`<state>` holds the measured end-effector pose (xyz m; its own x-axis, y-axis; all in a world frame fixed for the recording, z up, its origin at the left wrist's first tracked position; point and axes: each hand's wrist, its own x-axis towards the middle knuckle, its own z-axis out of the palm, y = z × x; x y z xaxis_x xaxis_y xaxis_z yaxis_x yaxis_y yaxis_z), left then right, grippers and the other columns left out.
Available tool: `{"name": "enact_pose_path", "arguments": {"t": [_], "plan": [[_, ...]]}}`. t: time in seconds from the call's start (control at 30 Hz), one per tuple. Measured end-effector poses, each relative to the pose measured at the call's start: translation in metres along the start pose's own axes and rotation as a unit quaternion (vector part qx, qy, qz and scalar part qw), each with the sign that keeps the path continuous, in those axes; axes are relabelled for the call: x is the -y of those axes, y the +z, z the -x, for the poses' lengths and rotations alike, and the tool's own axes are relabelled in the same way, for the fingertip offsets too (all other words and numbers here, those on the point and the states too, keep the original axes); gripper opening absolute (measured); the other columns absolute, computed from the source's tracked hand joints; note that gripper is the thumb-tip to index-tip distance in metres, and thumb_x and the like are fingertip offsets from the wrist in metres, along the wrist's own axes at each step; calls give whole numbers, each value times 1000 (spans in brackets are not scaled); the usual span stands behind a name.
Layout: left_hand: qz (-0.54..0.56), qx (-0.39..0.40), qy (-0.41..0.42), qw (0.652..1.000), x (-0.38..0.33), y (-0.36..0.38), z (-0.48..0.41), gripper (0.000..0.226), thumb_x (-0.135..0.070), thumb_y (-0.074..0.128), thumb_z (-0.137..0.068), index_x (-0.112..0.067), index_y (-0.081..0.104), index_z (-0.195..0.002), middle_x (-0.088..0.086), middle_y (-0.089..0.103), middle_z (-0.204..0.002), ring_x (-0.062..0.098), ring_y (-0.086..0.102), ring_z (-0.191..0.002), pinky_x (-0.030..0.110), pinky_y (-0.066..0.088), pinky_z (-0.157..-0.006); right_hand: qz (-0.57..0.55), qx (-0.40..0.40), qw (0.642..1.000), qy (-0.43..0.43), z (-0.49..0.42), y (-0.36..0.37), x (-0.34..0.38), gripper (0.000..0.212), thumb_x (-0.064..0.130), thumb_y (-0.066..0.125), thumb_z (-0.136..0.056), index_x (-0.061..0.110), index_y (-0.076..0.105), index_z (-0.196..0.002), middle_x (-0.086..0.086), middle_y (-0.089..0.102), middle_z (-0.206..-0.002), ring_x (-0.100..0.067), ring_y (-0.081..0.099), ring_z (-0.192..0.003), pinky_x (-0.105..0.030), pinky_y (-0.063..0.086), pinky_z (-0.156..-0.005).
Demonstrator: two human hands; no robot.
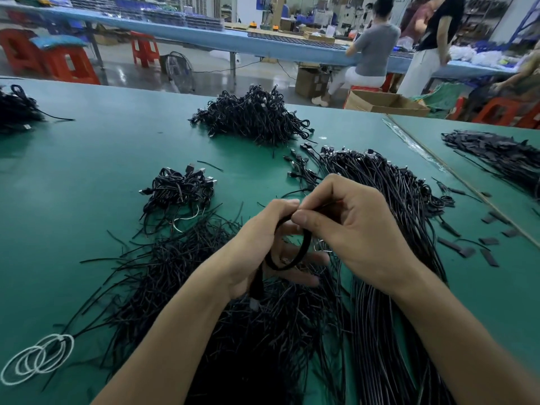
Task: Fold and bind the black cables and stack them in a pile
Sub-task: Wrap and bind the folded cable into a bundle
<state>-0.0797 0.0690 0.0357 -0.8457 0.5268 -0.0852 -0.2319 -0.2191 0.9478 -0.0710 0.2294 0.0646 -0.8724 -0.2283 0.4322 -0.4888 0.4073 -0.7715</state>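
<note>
Bright, even light from overhead; shadows soft & faint on the green table (pixel 87 176); glare patches on the floor (pixel 128 73), upper left; wide-angle bend twd frame edges; people (pixel 371 48) at upper right blurred; cable (pixel 305 244) at centre slightly smeared.

green table (pixel 102 147): work surface; left hand (pixel 257 244) and right hand (pixel 350 229): meeting over the near heap, both pinching one looped cable (pixel 295 258), its plug end hanging below the left palm; loose cables (pixel 394 206): long bundle laid at right; ties (pixel 175 273): thin black heap, near left; small pile (pixel 181 188): bound cables, left of centre; big pile (pixel 254 118): far centre; white rings (pixel 38 361): near left corner; black strips (pixel 496 153): far right
</note>
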Motion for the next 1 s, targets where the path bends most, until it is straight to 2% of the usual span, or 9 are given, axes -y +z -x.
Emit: {"name": "enact_pose_path", "arguments": {"t": [0.03,0.1,0.17,0.23,0.3,0.47,0.67,0.87,1.0], "plan": [[15,19,-23,999,0,0,0,49,-47,33,-101,-13,65,-115,21,71,-95,33,71,-73,36,58,-55,7,-8,1000,-6,-1,2,0,12,22,77,-80,22,65,-81,0,68,-75,-21,65,-66,-44,55,-64],[-29,-17,-33,999,3,-2,0,53,-53,30,-103,-15,67,-110,13,67,-70,18,55,-43,20,41,-37,27,-22,999,-10,-3,4,-3,14,18,79,-81,23,66,-80,2,68,-74,-18,65,-63,-38,54,-60],[-94,-75,-5,993,6,-4,-3,54,-54,34,-103,-19,71,-86,4,57,-56,10,38,-33,14,27,-33,41,-17,999,19,-3,3,-10,15,22,81,-82,26,67,-84,6,70,-75,-10,66,-67,-24,53,-62],[-109,-121,18,987,8,-9,-5,60,-54,36,-103,-22,70,-65,-3,48,-50,7,32,-33,14,23,-32,95,19,992,80,0,-2,-20,24,46,76,-81,29,65,-94,8,68,-77,-3,63,-70,-16,50,-63],[-68,-157,45,984,8,-13,-6,57,-52,38,-103,-21,64,-63,-6,42,-49,7,29,-34,16,22,-30,177,81,971,141,5,-6,-31,37,62,64,-79,29,65,-95,11,66,-81,1,61,-71,-15,49,-64],[7,-231,121,965,9,-15,-7,54,-57,39,-99,-23,47,-58,-5,32,-49,10,23,-39,20,21,-31,299,219,897,241,20,7,-52,36,56,63,-90,22,71,-89,7,66,-79,-13,65,-77,-34,57,-74],[-6,-283,150,947,6,-13,-7,51,-57,33,-101,-21,35,-64,-9,27,-53,10,16,-46,31,12,-43,319,226,885,251,25,18,-56,23,49,65,-90,28,66,-79,5,62,-85,-18,63,-80,-32,53,-77],[-21,-263,159,951,6,-12,-5,52,-52,42,-101,-19,51,-61,-8,33,-51,9,20,-43,27,15,-40,307,212,896,242,23,13,-49,19,44,64,-93,26,67,-86,3,66,-91,-19,64,-88,-41,56,-83],[-28,-250,176,952,3,-8,-4,54,-48,42,-102,-19,54,-58,-8,32,-49,9,20,-42,24,17,-37,357,219,878,234,25,6,-43,24,47,60,-95,24,68,-92,0,62,-96,-23,62,-89,-41,54,-85]]}}
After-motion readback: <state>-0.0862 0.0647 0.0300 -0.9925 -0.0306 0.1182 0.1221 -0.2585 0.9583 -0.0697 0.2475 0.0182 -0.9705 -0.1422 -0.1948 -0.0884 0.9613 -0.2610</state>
